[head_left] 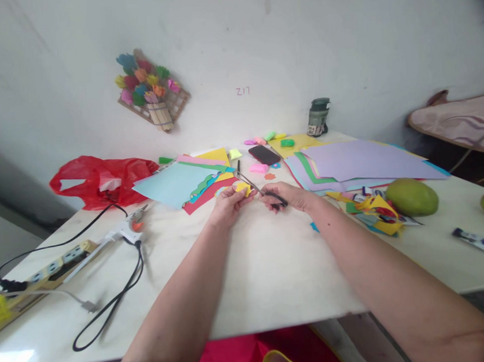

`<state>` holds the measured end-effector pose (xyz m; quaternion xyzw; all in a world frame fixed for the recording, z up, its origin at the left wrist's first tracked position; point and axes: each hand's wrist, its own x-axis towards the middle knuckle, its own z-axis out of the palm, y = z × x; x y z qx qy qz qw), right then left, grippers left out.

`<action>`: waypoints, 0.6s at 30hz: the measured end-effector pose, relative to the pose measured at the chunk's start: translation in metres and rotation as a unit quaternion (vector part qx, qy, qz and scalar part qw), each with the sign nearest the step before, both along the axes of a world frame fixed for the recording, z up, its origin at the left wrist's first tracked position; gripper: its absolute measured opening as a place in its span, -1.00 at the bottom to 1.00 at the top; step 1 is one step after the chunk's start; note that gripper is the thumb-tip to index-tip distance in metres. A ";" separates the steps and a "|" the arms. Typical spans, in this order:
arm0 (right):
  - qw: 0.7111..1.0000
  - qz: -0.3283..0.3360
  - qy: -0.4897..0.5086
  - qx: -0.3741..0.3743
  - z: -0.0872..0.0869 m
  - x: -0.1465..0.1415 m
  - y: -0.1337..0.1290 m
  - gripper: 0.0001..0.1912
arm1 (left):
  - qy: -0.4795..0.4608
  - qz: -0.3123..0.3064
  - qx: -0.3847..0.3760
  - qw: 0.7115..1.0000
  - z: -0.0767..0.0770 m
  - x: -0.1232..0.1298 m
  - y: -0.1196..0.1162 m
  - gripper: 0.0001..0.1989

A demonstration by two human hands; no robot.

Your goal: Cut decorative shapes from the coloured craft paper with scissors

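Observation:
Over the middle of the white table (280,266), my left hand (230,202) pinches a small yellow piece of paper (243,188). My right hand (282,196) is closed round the black handles of the scissors (276,198). The blades point up and to the left, close beside the yellow paper. Whether they touch it is too small to tell. A red-orange paper flower (269,176) lies beyond my hands, near a pink packet (259,168).
Coloured sheets (176,183) and a red bag (106,178) lie left. A glue gun (130,226), its cable and a power strip (54,269) are nearer. Right are more sheets (355,160), paper scraps (377,213), a green fruit (412,197) and a tube (481,243). A phone (264,154) lies ahead.

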<state>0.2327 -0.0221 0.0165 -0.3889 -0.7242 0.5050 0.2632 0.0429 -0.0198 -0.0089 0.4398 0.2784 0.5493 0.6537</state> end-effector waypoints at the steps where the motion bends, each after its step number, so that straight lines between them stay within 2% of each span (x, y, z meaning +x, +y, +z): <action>1: 1.000 0.001 -0.001 0.000 0.001 0.000 0.000 -0.77 | 0.000 -0.002 -0.001 1.000 0.000 0.000 0.000 -0.83; 18: 1.000 0.001 -0.019 0.008 0.001 0.001 0.000 -0.73 | 0.009 -0.010 0.005 1.000 0.001 -0.002 -0.001 -0.85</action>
